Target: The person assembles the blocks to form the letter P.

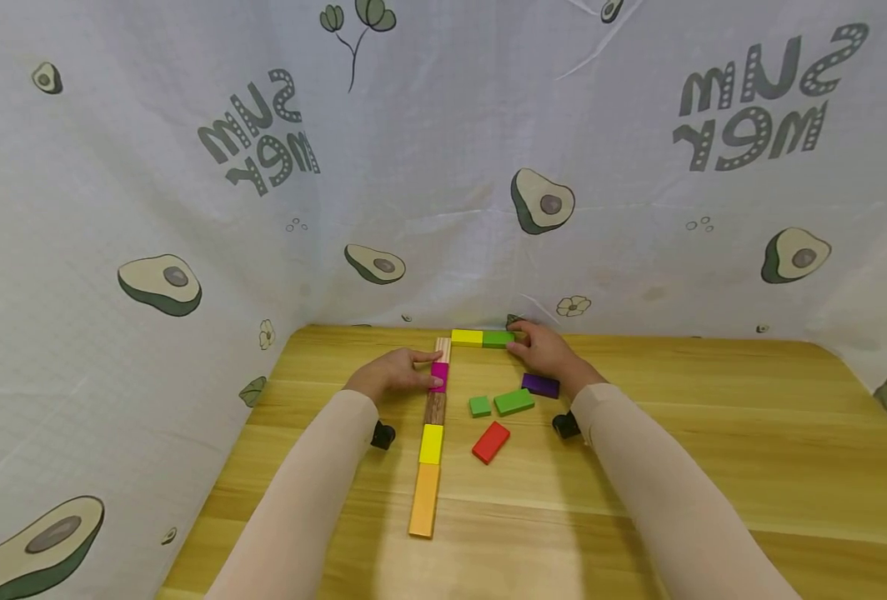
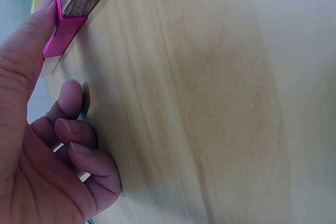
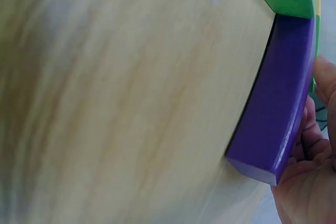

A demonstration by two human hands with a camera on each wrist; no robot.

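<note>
The left hand (image 1: 397, 372), fingers spread and gripping nothing, touches the magenta block (image 1: 440, 378) in the 5-block column (image 1: 434, 408) on the surface (image 1: 714, 433). The right hand (image 1: 548, 352)'s parted fingers meet the green block (image 1: 498, 339) ending the 2-block row (image 1: 468, 337), pinched or not I cannot tell. Uneven pushing could skew either line.

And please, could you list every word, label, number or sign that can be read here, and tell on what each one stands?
"Sum mer": mirror-reversed, in two lines, on the left of the pale backdrop.
"Sum mer": the same, also mirror-reversed, on the backdrop's right.
I see no lettering on the blocks or the wooden table.
</note>
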